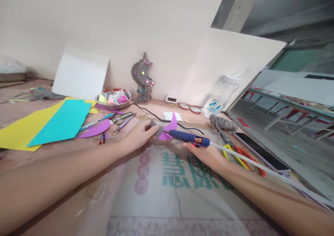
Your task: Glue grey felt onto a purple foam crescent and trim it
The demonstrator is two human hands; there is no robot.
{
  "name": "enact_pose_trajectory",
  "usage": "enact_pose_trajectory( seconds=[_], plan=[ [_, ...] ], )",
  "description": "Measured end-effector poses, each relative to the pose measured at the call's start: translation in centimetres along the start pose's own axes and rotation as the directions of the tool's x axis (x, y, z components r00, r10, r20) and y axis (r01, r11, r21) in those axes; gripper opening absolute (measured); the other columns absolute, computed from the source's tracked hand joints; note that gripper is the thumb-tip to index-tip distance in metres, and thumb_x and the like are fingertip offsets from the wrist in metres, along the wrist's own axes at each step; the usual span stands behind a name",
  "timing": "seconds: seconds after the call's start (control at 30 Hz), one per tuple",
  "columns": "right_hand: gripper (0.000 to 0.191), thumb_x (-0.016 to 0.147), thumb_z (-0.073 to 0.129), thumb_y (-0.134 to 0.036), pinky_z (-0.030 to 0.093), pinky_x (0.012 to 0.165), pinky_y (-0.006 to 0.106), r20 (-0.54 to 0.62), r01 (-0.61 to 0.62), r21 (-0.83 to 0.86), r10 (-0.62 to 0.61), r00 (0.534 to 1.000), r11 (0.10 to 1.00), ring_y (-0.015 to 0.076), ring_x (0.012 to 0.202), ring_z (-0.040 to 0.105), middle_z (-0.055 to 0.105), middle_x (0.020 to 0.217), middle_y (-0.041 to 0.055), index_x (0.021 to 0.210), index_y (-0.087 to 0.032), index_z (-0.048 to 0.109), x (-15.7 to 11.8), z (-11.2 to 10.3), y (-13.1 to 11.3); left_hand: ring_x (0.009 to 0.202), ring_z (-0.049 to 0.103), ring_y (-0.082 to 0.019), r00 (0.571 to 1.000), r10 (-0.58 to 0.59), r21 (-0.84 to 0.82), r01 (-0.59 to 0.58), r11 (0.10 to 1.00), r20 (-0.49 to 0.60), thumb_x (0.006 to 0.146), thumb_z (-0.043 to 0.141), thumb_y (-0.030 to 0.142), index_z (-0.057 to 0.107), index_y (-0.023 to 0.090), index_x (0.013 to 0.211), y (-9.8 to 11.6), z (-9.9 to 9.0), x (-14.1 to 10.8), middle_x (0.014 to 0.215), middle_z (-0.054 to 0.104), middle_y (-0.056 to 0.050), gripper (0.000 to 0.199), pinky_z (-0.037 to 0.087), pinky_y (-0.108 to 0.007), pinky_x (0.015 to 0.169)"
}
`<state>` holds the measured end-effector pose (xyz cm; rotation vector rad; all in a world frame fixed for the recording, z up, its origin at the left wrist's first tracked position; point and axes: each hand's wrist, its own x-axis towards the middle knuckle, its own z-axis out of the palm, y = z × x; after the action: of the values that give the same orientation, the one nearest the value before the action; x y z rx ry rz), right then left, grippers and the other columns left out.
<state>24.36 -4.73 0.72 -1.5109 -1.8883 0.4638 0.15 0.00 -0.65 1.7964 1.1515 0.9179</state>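
Observation:
My left hand [143,134] is closed on one end of a purple paper crescent [172,122], which is partly wrapped in grey yarn [157,127]. My right hand [202,152] grips a dark blue hot glue gun [186,137] with a lit red light. The gun's nozzle is at the wrapped part of the crescent; whether it touches cannot be seen. A long clear glue stick [242,156] runs out of the gun's back over my right forearm. Below the hands a loose grey strand [178,196] trails over a printed sheet [146,208].
Yellow paper [15,133], turquoise paper [61,123] and a bowl of coloured clay [114,104] lie left. A decorated grey moon [142,74] hangs on the wall behind. A clear bottle [221,95], yarn bundle [223,123], pliers [250,159] and phone [261,151] are on the right.

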Motion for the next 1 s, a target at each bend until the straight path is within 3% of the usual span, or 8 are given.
enact_pose_trajectory(
  seconds=[0.3,0.43,1.0],
  plan=[
    [0.028,0.075,0.063,-0.050,0.046,0.054,0.027,0.051,-0.041,0.009,0.040,0.998,0.999,0.0177,0.061,0.058,0.064,0.065,-0.0001,0.077,-0.022,0.063,0.05,-0.06,-0.23,0.046,0.048,-0.010,1.000,-0.027,0.013,0.027,1.000,-0.003,0.087,0.046,0.049,0.042,0.020,0.063,0.24,-0.06,-0.17,0.054,0.051,0.004,0.038,0.036,-0.024,0.046],
    [0.029,0.073,0.065,-0.050,0.049,0.062,0.029,0.007,-0.037,0.007,0.037,0.999,0.999,0.0193,0.066,0.061,0.067,0.070,0.0016,0.077,-0.021,0.064,0.10,-0.08,-0.54,0.046,0.048,-0.010,1.000,-0.003,0.009,0.004,1.000,-0.009,0.087,0.047,0.048,0.042,0.020,0.064,0.07,-0.02,-0.16,0.054,0.051,0.004,0.037,0.037,-0.024,0.046],
    [0.024,0.072,0.065,-0.047,0.052,0.061,0.033,-0.018,-0.039,0.038,0.040,0.999,0.999,0.0227,0.068,0.065,0.069,0.070,0.0023,0.073,-0.023,0.066,0.33,-0.04,-0.40,0.049,0.050,-0.011,1.000,0.019,0.035,-0.019,0.999,-0.003,0.087,0.047,0.046,0.044,0.019,0.061,0.55,-0.21,-0.42,0.054,0.052,0.003,0.038,0.038,-0.024,0.049]
  ],
)
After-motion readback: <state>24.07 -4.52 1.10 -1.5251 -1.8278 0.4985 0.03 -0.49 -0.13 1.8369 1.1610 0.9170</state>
